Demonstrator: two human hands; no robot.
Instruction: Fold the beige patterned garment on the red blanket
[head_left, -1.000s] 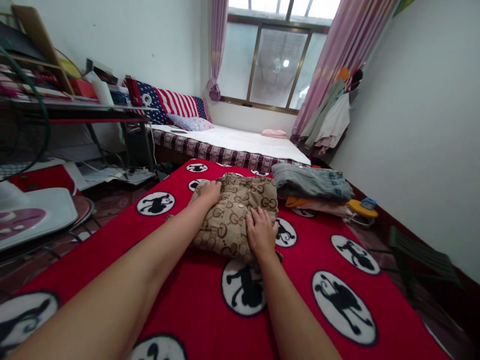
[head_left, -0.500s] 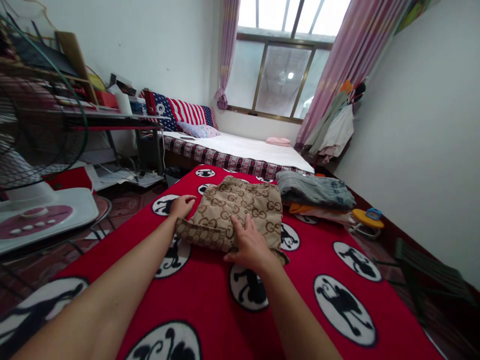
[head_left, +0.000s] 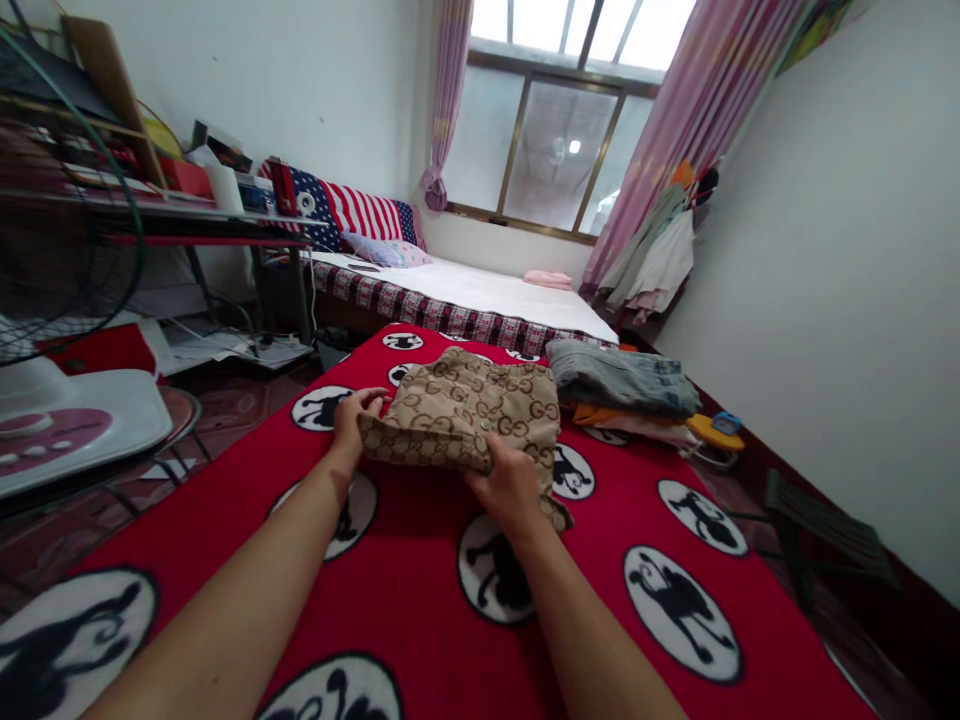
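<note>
A tan folded garment (head_left: 469,405) with a brown letter pattern lies on the red blanket (head_left: 420,600), which has black figures in white circles. Its exact kind is hard to tell. At its near left corner, my left hand (head_left: 354,425) is closed around the edge, fingers partly behind the cloth. My right hand (head_left: 514,485) pinches the near edge around its middle, the thumb below and the other fingers mostly hidden. Between both hands the front edge is lifted slightly off the blanket. One dark-edged corner hangs loose to the right of my right hand.
Folded jeans (head_left: 622,378) rest on an orange and white cloth pile to the right. Beyond stands a bed (head_left: 465,285) with a white sheet. On the left are a fan (head_left: 60,420) and a cluttered desk (head_left: 217,225). A yellow stool (head_left: 712,432) and dark folding chair (head_left: 832,520) stand right.
My right hand, spread flat on the garment before, has closed on its near edge. My left hand has gripped the left corner, and the front edge has risen. The view has shifted slightly.
</note>
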